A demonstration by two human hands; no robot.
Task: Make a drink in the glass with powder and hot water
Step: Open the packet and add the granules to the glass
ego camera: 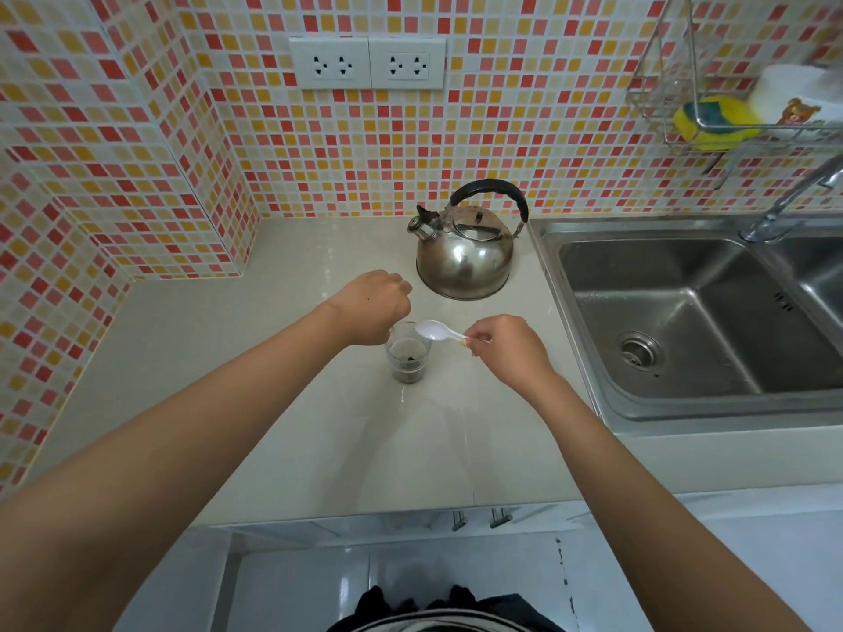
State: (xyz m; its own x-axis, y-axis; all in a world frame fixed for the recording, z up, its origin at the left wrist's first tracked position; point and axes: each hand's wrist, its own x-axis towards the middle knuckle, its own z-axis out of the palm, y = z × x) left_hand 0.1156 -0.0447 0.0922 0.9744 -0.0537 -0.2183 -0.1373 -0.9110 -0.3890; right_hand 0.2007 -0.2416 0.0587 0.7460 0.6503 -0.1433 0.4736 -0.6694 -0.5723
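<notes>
A small clear glass stands on the pale counter with dark powder at its bottom. My left hand is curled around the glass's upper left rim, fingers hidden behind it. My right hand pinches the handle of a white plastic spoon, whose bowl hovers over the glass's right rim. A steel kettle with a black handle sits on the counter just behind the glass.
A steel sink with a tap lies to the right. A wire rack on the tiled wall holds a yellow sponge. Two wall sockets are above the kettle. The counter's front edge is near my body.
</notes>
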